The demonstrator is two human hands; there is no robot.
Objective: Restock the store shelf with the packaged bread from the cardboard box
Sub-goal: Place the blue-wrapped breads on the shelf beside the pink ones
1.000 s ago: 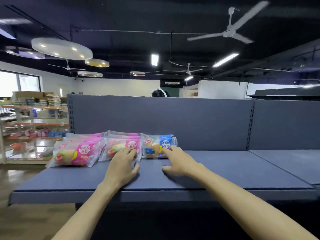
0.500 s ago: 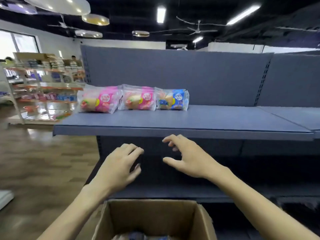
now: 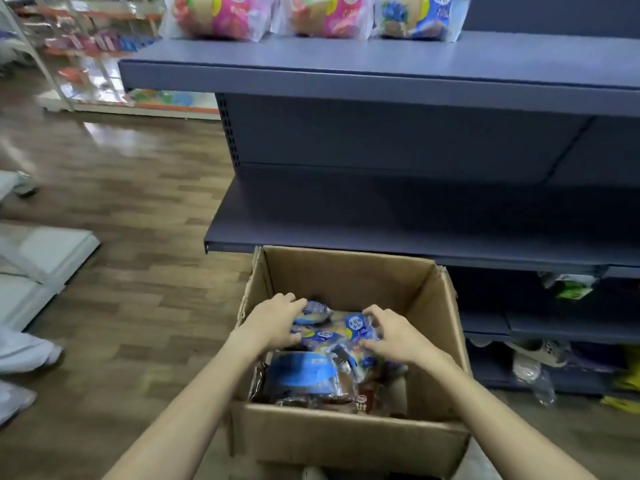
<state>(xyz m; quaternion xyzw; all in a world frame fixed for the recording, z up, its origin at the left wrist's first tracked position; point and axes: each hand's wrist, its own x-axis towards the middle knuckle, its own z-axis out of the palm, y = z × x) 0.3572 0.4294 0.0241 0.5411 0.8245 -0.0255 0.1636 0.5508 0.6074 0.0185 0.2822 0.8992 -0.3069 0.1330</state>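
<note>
Blue-labelled bread packets [image 3: 332,329] lay heaped in the cardboard box [image 3: 346,441], directly under your fingers. Your left hand [image 3: 273,322] had its fingers curled over the left end of the top packets; your right hand [image 3: 394,336] pinched the right end of one packet, thumb beneath. Whether either grip was fully closed I could not tell; the film hid the fingertips.

Nearer you than your fingers sat a larger dark packet with a blue label [image 3: 301,374]. Well above and beyond them, the shelf [image 3: 346,58] carried two pink packets [image 3: 221,15] and one blue packet [image 3: 415,15], with bare shelf to their right.

Risks, as judged: slick wrappers could slide out of a shallow pinch; grabbing several at once could drop one; squeezing hard could crush the bread.
</note>
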